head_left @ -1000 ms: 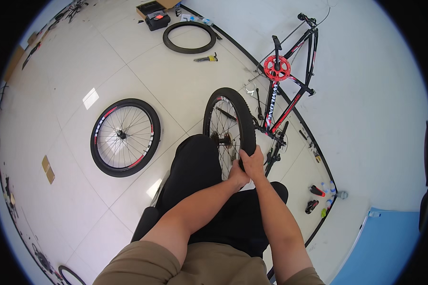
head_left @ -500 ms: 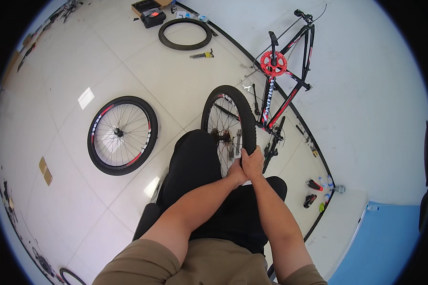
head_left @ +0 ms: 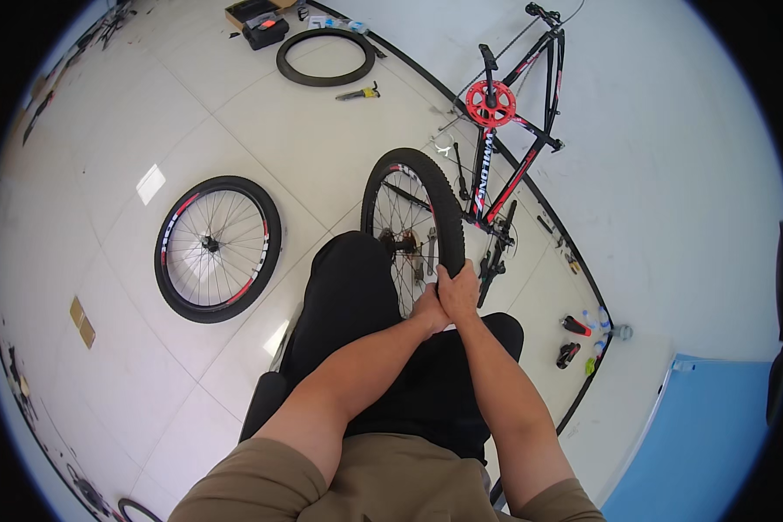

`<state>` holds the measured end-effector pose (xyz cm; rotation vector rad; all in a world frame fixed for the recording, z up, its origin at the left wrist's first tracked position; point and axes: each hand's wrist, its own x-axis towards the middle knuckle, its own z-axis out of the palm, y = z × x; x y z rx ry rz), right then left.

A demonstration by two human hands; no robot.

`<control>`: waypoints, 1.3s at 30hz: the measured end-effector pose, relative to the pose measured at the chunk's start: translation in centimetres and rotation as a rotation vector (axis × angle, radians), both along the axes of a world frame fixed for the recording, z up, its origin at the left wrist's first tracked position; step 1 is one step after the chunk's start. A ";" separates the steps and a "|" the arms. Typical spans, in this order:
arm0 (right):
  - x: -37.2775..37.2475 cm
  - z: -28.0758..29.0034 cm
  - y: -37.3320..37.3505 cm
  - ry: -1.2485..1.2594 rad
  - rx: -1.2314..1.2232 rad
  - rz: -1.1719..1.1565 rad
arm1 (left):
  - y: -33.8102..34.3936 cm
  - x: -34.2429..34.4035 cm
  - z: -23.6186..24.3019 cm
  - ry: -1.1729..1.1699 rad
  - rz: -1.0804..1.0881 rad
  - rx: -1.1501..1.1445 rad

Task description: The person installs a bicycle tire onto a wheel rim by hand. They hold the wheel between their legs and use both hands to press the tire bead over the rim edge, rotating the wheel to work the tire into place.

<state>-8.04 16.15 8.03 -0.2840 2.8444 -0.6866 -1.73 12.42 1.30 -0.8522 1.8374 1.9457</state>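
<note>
A bicycle wheel [head_left: 448, 209] with a knobbly black tyre stands upright between my knees, its hub and spokes to the left of the tread. My right hand [head_left: 458, 290] wraps round the near part of the tyre from the right. Close beside it, my left hand [head_left: 430, 310] grips the same tyre from the left, the two hands touching. The fingers are partly hidden behind the tyre and rim. Beyond the wheel, a black and red bicycle frame [head_left: 482, 174] with a red chainring [head_left: 491, 104] leans at the wall.
A second wheel [head_left: 268, 252] lies flat on the tiled floor at left. Farther off are a loose tyre [head_left: 326, 80], a yellow-handled tool [head_left: 358, 92] and a black case [head_left: 265, 33]. Bottles [head_left: 602, 317] stand by the wall at right. Black parts [head_left: 498, 252] lie beside the frame.
The view has shifted slightly, so the background sits a little left and higher. Both hands keep their hold on the tyre at nearly the same place.
</note>
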 end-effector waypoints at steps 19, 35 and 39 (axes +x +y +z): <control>-2.6 0.5 -1.7 0.012 0.047 0.071 | -0.8 0.8 3.7 0.197 0.161 0.106; -8.3 1.1 -0.8 0.006 0.091 0.375 | -1.2 0.1 1.2 -0.013 0.199 0.058; -9.7 0.4 2.1 -0.055 0.067 0.434 | -2.7 -1.6 0.4 0.017 0.469 -0.122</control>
